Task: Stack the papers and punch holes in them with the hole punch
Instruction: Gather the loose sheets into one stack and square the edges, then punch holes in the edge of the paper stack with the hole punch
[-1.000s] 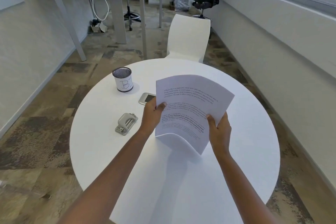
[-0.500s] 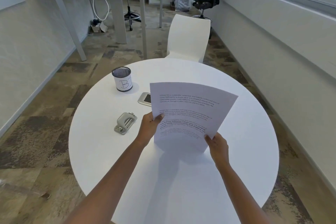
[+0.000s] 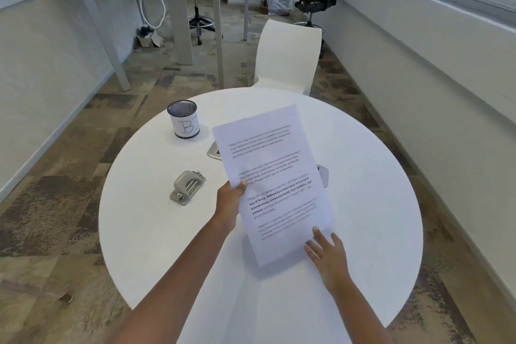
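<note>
A stack of printed white papers (image 3: 272,176) is held lengthwise above the round white table (image 3: 377,204), its near end low over the tabletop. My left hand (image 3: 230,201) pinches the stack's left edge, thumb on top. At the near right corner of the stack, my right hand (image 3: 326,253) lies with straight spread fingers, fingertips touching the paper. The grey metal hole punch (image 3: 187,188) sits on the table to the left of my left hand, apart from the papers.
A mesh pen cup (image 3: 183,119) with a white label stands at the table's far left. A grey flat device (image 3: 214,151) peeks out from under the papers' left side. A white chair (image 3: 287,56) stands beyond the table; a desk and an office chair are farther back.
The papers turned from a wide, bowed hold to lengthwise and dropped toward the table. My right hand let go of the bottom edge and now lies flat at the near corner.
</note>
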Motion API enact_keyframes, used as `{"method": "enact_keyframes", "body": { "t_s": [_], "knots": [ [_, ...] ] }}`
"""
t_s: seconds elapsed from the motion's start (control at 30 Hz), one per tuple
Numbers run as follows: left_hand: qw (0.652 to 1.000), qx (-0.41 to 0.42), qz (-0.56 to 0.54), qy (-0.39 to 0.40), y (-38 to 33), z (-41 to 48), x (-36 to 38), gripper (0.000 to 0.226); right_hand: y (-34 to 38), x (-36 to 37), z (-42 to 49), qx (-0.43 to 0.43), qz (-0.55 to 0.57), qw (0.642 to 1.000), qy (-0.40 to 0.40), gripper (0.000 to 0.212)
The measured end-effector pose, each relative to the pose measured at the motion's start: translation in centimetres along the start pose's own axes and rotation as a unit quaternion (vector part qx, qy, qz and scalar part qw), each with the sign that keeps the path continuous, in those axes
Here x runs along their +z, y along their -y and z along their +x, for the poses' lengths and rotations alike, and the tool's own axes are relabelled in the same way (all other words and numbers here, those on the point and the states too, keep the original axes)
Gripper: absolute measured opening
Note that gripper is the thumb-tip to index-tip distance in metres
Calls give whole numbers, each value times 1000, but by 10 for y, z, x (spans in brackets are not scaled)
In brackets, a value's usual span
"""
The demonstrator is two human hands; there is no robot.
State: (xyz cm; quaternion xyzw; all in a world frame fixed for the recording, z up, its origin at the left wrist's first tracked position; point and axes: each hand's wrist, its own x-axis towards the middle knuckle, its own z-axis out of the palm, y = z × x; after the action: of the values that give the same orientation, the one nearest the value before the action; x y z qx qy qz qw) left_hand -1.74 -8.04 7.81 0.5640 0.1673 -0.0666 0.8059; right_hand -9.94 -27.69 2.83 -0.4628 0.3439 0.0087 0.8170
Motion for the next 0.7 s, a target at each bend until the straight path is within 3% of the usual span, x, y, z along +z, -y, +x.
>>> {"method": "enact_keyframes", "body": {
  "t_s": [0.07, 0.13, 0.33, 0.47, 0.57, 0.63, 0.7],
  "knots": [
    [999, -23, -33, -10, 6, -2, 5, 33, -4, 3, -1, 39, 28, 999, 14, 32],
    [997, -44, -59, -20, 12, -3, 8, 35, -7, 5, -3, 64, -12, 997, 44, 19],
    [985, -137, -75, -73, 36, -5, -5, 38, -16, -1, 5, 26, -127, 991, -34, 33],
    [972, -201, -50, -113, 53, 2, -35, 41, -19, -10, 12, -54, -323, 940, -98, 27],
    [968, -204, -41, -138, 54, 13, -57, 36, -18, -17, 16, -74, -389, 913, -100, 27],
    [969, -198, -28, -147, 49, 20, -70, 24, -17, -21, 19, -77, -402, 907, -94, 23],
    [973, -183, -7, -139, 45, 26, -81, 26, -15, -24, 23, -72, -401, 909, -90, 21]
  ]
}}
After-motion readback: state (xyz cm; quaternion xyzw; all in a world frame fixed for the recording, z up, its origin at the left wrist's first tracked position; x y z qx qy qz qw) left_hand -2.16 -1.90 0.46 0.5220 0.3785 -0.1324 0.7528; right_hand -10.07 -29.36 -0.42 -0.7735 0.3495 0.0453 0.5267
